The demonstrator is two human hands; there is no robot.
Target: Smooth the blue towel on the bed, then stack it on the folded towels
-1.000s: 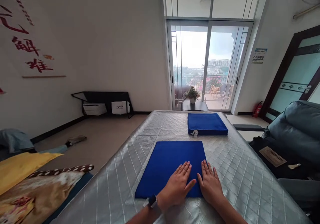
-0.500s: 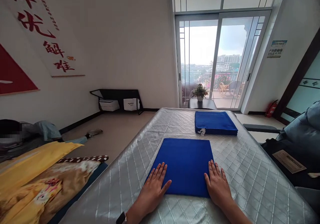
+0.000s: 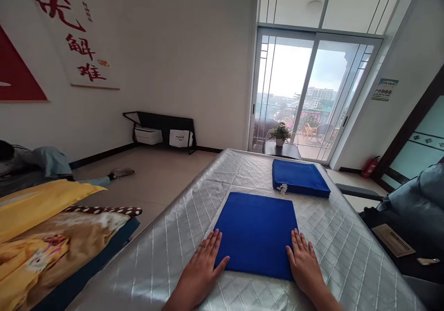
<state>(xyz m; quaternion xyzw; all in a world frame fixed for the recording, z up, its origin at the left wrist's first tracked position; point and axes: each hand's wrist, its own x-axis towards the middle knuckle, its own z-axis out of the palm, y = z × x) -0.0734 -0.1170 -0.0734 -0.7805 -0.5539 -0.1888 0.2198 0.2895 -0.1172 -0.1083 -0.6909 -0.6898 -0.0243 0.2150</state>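
Note:
A flat blue fabric square (image 3: 257, 237), smooth on top, lies on the silver quilted table cover (image 3: 166, 255). My left hand (image 3: 203, 267) rests at its lower left edge, fingers stretched out and thumb over the near corner. On the opposite side my right hand (image 3: 305, 260) lies flat along the lower right edge, fingers extended. Neither hand grips anything. Farther back on the cover sits a thicker stack of blue folded fabric pieces (image 3: 300, 177), with white tags (image 3: 282, 188) sticking out at its front left corner.
A potted plant (image 3: 280, 133) stands on a black chair (image 3: 282, 150) beyond the table, before glass sliding doors. Left are a bed with a yellow pillow (image 3: 45, 207) and a person in grey (image 3: 52, 163). Dark seating (image 3: 416, 209) lines the right; a fire extinguisher (image 3: 370, 167) stands behind.
The view has tilted and turned slightly. My left hand has slid a little outward on the left edge of the blue square. My right hand stays at the right edge.

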